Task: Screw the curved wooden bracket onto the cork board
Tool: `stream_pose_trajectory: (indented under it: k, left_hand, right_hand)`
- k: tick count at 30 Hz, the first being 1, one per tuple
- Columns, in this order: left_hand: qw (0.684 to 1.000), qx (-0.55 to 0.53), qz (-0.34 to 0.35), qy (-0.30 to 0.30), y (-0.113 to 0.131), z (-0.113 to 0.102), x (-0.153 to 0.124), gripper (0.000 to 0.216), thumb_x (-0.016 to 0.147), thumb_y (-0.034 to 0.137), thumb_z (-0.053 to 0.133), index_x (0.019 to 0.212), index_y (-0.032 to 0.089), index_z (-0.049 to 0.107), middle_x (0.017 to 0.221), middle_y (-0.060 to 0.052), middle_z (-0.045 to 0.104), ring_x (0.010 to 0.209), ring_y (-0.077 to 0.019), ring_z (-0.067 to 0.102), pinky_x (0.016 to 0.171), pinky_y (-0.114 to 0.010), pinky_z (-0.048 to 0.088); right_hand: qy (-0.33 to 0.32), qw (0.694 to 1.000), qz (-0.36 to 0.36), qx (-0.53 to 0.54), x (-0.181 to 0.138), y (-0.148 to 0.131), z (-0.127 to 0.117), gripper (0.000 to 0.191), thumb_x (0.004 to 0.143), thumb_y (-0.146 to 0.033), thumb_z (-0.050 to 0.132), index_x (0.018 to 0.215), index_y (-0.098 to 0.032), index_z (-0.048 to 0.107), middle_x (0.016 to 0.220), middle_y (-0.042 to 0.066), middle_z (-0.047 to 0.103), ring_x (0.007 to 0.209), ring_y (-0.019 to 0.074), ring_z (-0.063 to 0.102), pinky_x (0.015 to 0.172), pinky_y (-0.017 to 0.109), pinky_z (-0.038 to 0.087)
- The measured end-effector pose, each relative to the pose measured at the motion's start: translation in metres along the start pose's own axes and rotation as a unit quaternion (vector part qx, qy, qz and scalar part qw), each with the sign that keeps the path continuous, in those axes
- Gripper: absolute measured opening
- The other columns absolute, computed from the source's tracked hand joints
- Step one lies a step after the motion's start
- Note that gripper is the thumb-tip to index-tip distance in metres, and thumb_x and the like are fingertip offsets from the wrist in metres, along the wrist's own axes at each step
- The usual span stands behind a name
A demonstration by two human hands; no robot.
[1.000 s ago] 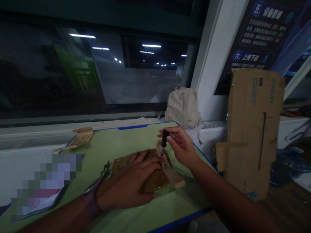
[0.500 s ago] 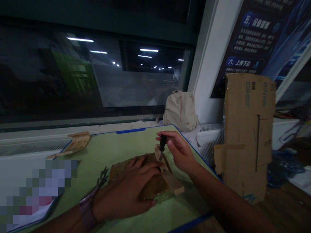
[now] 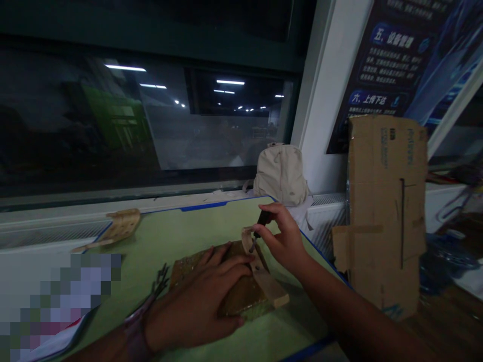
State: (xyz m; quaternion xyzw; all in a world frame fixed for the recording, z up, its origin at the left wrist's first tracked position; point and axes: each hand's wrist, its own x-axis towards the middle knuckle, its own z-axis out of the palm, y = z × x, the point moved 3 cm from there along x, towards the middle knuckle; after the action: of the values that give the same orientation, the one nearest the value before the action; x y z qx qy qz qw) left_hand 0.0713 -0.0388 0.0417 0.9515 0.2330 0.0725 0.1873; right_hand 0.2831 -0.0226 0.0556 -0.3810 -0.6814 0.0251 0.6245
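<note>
A dark-handled screwdriver (image 3: 263,221) is pinched in my right hand (image 3: 285,236). It leans, and its tip meets a screw or hole near the far end of a curved wooden piece (image 3: 273,289). That piece lies on the right side of a brown, shiny slab (image 3: 237,296) that looks wrapped or taped. My left hand (image 3: 206,289) lies with fingers stretched out over the slab, fingertips against the wooden piece's left edge. Several dark screws (image 3: 161,279) lie on the table beside my left wrist.
The light green table (image 3: 162,229) has blue edging. More shaped wooden pieces (image 3: 123,226) lie at its far left corner. A beige backpack (image 3: 281,171) sits beyond the far edge. Tall cardboard (image 3: 385,211) stands at the right, near a large water bottle (image 3: 445,261).
My right hand has tilted the screwdriver from nearly upright to leaning right, with its tip still at the wooden piece. My left hand stays on the slab.
</note>
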Motion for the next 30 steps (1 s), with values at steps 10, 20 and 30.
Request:
stream_pose_trajectory:
  k: [10,20,30]
  left_hand:
    - [1.0,0.014,-0.021,-0.017,0.003,-0.001,-0.001,0.072,0.08,0.032,0.081,0.148,0.028,0.055,0.168,-0.003,0.042,0.161,-0.0441,0.019,0.13,-0.068,0.015]
    - [1.0,0.014,-0.012,-0.009,-0.002,0.001,0.0,0.074,0.08,0.031,0.081,0.149,0.028,0.054,0.168,-0.005,0.043,0.16,-0.0436,0.02,0.13,-0.068,0.015]
    - [1.0,0.016,-0.002,0.002,-0.001,0.001,0.0,0.072,0.082,0.032,0.08,0.149,0.029,0.054,0.166,-0.005,0.045,0.159,-0.0448,0.023,0.129,-0.07,0.017]
  right_hand:
    - [-0.076,0.983,0.053,0.157,-0.009,-0.006,0.009,0.021,0.102,-0.039,0.065,0.12,-0.029,0.069,0.103,0.005,0.076,0.094,0.0188,0.077,0.083,0.035,0.064]
    - [-0.068,0.996,-0.022,0.054,0.0,-0.008,0.003,0.03,0.104,-0.035,0.058,0.131,-0.03,0.068,0.118,0.009,0.074,0.108,0.0232,0.07,0.088,0.041,0.061]
    - [-0.031,0.998,0.018,0.056,-0.003,-0.005,0.005,0.021,0.09,-0.036,0.079,0.109,-0.028,0.073,0.09,0.003,0.068,0.08,0.0175,0.066,0.069,0.031,0.056]
